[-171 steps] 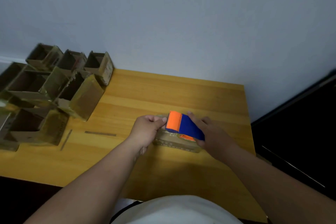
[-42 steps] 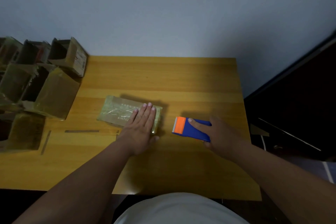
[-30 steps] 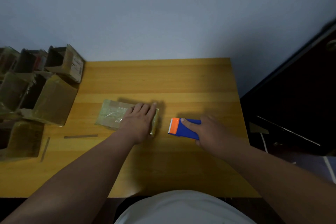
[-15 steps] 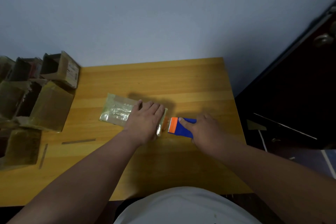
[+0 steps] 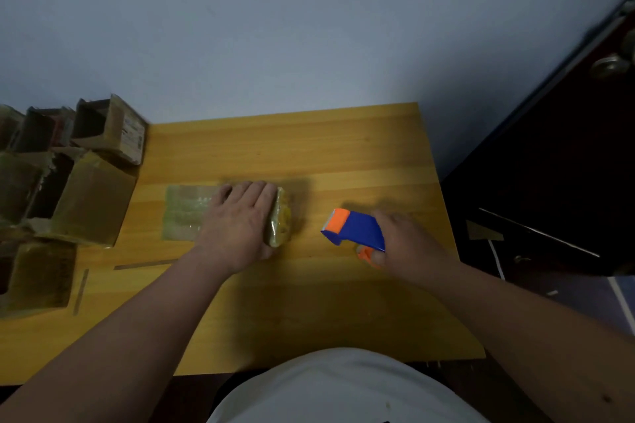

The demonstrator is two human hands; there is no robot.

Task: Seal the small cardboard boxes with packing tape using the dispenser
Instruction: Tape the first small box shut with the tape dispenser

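Shirt: a white shirt [image 5: 343,388] fills the nearest edge at 6 o'clock, with both bare forearms reaching out from either side of it.
Table: a yellow wooden table [image 5: 309,312] carries everything; its far edge meets a pale blue wall.
Right hand: the right hand [image 5: 409,244] sits at about 4 o'clock from the table's middle, fingers and thumb curled round the rear of the dispenser, gripping it.
Dispenser: the blue tape dispenser [image 5: 357,232] with an orange front end points toward 10 o'clock, its nose tilted up; it stands apart from the box, to its right. Whether its lower edge touches the table cannot be told.
Left hand: the left hand [image 5: 240,220] lies palm down with fingers straight and close together, pressing on the right half of the box, fingertips pointing to 12 o'clock.
Box: the small cardboard box [image 5: 192,213], covered in glossy tape, lies flat near the table's middle, long side running 9 to 3 o'clock; its right end shows just past the hand.
Strips: two thin dark strips [image 5: 144,264] lie on the table at 8 o'clock from the box, one roughly level, the other nearly upright toward the left edge.
Open boxes: a cluster of open boxes [image 5: 86,196] crowds the table's left side from 8 to 10 o'clock, several tipped with their openings showing.
Door: a dark door [image 5: 567,165] with a round knob stands at 2 o'clock.
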